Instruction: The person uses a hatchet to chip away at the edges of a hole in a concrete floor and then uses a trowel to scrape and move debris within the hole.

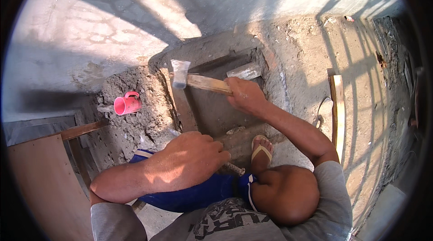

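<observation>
The right hand [244, 95] is clenched on the wooden handle of a hammer [198, 80]; its long axis runs left to the steel head, poised above the trench's left wall. The left hand [189, 160], fisted around a chisel [234, 169], is nearer the person.

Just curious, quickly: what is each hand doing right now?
Left hand: closed, seemingly gripping a metal rod.
Right hand: closed around a hammer handle.

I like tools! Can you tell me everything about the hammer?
The hammer has a pale wooden handle and a grey metal head that looks dusty and worn. The right hand grips the handle near its end. It lies nearly level, head pointing left, raised over the grey mortar and timber frame below. Nothing else touches it.
</observation>
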Available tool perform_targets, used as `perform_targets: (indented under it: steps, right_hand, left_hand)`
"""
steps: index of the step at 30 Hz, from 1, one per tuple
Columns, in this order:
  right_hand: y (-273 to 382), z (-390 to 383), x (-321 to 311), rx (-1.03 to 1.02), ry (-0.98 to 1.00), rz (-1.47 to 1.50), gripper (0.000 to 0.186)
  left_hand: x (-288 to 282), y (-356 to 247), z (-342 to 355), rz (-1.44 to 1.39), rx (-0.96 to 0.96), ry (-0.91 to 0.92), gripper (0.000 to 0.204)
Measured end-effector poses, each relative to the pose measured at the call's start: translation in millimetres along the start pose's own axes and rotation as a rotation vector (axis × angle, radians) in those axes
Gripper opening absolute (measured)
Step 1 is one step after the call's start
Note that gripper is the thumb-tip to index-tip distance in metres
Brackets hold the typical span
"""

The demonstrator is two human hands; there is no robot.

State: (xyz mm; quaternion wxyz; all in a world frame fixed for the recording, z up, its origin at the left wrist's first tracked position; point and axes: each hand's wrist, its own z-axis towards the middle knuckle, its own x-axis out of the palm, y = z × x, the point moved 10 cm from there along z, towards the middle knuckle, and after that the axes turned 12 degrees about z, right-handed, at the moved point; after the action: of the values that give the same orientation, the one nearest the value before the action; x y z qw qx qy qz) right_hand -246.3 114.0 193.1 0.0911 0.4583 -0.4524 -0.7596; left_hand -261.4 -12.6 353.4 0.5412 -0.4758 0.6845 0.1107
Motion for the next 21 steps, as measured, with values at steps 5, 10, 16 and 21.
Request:
perform_targets:
  steps: [5, 10, 16, 21]
  right_hand:
    - [61.7, 50.1, 6.9, -0.523, 0.053, -0.016, 0.032]
    - [-238.6, -34.4, -22.5, 0.566, -0.055, -0.255, 0.012]
    - [-165.4, -18.2, -20.2, 0.561, -0.133, -0.170, 0.021]
    - [-57.6, 17.0, 26.9, -0.062, 0.124, -0.262, 0.025]
  left_hand:
    - [-0.3, -40.3, -18.7, -0.019, 0.079, 0.107, 0.018]
    - [-0.8, -60.8, -32.1, 0.091, 0.140, 0.047, 0.017]
    - [-9.9, -69.3, -46.9, -0.010, 0.202, -0.023, 0.018]
    - [-10.9, -59.0, -33.3, 0.100, 0.181, -0.103, 0.015]
